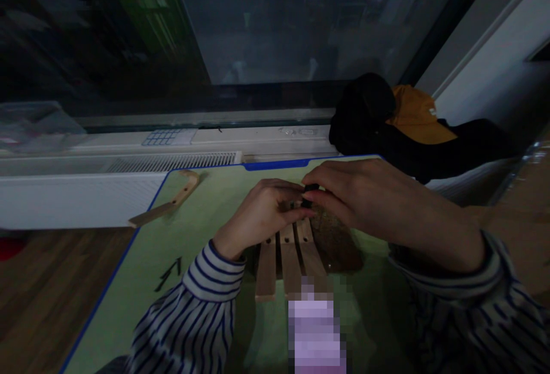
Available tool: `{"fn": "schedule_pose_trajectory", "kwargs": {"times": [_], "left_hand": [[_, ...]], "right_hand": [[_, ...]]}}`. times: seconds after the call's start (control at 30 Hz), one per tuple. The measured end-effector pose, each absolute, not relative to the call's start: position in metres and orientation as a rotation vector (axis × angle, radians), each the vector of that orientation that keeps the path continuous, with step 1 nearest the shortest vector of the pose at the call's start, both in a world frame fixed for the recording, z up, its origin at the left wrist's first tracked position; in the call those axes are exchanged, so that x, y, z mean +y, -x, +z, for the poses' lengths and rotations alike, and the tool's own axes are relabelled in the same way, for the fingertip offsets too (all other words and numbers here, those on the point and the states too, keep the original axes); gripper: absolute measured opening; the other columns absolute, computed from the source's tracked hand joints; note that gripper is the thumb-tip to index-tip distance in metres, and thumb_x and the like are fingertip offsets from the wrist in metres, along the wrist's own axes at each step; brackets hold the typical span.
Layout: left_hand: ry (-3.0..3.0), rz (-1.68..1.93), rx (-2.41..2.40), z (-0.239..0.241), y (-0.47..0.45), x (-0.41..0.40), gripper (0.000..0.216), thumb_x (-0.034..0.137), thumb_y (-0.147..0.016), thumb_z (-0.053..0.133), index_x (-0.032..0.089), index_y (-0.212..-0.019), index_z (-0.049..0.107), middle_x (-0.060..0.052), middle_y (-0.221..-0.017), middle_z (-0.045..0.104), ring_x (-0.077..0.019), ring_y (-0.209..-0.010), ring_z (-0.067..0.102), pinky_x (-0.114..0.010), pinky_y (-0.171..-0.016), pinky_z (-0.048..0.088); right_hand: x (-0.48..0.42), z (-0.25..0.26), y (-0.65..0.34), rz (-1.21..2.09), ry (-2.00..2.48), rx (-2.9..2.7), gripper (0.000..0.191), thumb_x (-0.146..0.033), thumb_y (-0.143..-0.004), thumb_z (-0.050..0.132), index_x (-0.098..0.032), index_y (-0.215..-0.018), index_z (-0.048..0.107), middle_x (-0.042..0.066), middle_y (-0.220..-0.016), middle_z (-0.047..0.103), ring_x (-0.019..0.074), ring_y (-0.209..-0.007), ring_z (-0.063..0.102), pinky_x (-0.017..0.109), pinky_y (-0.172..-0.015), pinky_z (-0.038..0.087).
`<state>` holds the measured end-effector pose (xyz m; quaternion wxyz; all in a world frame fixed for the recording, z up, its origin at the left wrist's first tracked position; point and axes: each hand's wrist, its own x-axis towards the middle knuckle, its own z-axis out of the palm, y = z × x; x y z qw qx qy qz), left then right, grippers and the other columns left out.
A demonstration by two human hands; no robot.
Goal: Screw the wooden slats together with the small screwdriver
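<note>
A small black block (310, 193) is pinched between the thumb and fingers of my right hand (358, 193). My left hand (266, 209) is closed beside it, thumb and forefinger reaching to the block's lower side. Whatever lies between the left fingers is hidden. Below both hands, several flat pale wooden strips (292, 268) with dark holes lie side by side. Their far ends are covered by my left hand. A brown board (339, 242) lies under the strips and shows at their right.
A curved wooden piece with holes (183, 189) lies at the table's left edge. Thin black sticks (168, 274) rest nearer me. The green tabletop (206, 208) has a blue rim. Beyond it are a white radiator (86, 196), a window and an orange cap (419, 113) on dark cloth.
</note>
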<state>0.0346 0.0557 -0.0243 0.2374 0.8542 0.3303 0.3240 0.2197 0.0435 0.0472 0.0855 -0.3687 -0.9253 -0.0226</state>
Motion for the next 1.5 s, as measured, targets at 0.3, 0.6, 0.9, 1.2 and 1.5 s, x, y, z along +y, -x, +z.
{"fn": "schedule_pose_trajectory", "kwargs": {"times": [0.3, 0.6, 0.9, 1.2, 1.5], "left_hand": [[-2.363, 0.873, 0.888, -0.0247, -0.0313, 0.0555, 0.009, 0.026, -0.081, 0.067, 0.018, -0.080, 0.071, -0.003, -0.088, 0.072, -0.0166, -0.084, 0.065, -0.030, -0.079, 0.049], [-2.317, 0.850, 0.851, -0.0227, -0.0309, 0.0568, 0.010, 0.024, -0.082, 0.065, 0.019, -0.086, 0.072, -0.004, -0.092, 0.071, -0.0185, -0.090, 0.064, -0.031, -0.081, 0.049], [-2.333, 0.767, 0.813, -0.0252, -0.0297, 0.0586, 0.015, 0.024, -0.085, 0.061, 0.017, -0.094, 0.071, -0.008, -0.106, 0.068, -0.0189, -0.103, 0.060, -0.034, -0.093, 0.045], [-2.374, 0.780, 0.867, -0.0220, -0.0288, 0.0562, 0.015, 0.026, -0.085, 0.061, 0.022, -0.095, 0.072, -0.005, -0.109, 0.068, -0.0197, -0.101, 0.062, -0.035, -0.090, 0.048], [-2.452, 0.883, 0.884, -0.0229, -0.0298, 0.0584, 0.014, 0.031, -0.078, 0.069, 0.020, -0.086, 0.072, -0.004, -0.096, 0.071, -0.0188, -0.091, 0.064, -0.034, -0.086, 0.047]], "right_hand": [[0.0416, 0.0508, -0.2218, 0.000, 1.059, -2.751, 0.023, -0.026, -0.090, 0.049, -0.019, -0.110, 0.057, 0.005, -0.100, 0.067, 0.0187, -0.086, 0.064, 0.031, -0.073, 0.048], [0.0387, 0.0545, -0.2186, 0.150, 0.986, -2.768, 0.013, -0.016, -0.088, 0.051, -0.019, -0.094, 0.062, 0.003, -0.100, 0.067, 0.0169, -0.087, 0.063, 0.029, -0.076, 0.048], [0.0391, 0.0525, -0.2195, 0.109, 1.094, -2.754, 0.020, -0.021, -0.090, 0.049, -0.018, -0.105, 0.061, 0.004, -0.093, 0.067, 0.0176, -0.083, 0.064, 0.030, -0.073, 0.048], [0.0391, 0.0506, -0.2182, 0.010, 1.104, -2.776, 0.015, -0.024, -0.091, 0.047, -0.018, -0.099, 0.057, 0.003, -0.089, 0.065, 0.0188, -0.080, 0.063, 0.031, -0.070, 0.046], [0.0385, 0.0486, -0.2183, -0.043, 1.088, -2.780, 0.017, -0.028, -0.093, 0.044, -0.018, -0.099, 0.056, 0.003, -0.088, 0.064, 0.0199, -0.079, 0.063, 0.033, -0.069, 0.047]]}}
